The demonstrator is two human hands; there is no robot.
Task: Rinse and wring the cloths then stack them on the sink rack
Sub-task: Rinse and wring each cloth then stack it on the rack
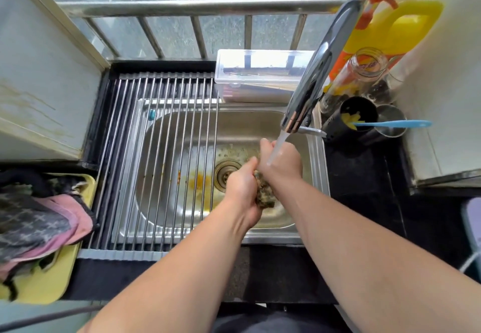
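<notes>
Steel sink [316,150], tap running, cloth [264,193] bunched between both hands' grip

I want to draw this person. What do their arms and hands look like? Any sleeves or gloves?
No gloves, and no sleeves in view: the left arm and right arm are bare up to the picture's edge. The left hand and right hand are bare too. No watch or bracelet on either wrist; the fingers are mostly hidden, so I can't check for rings.
</notes>
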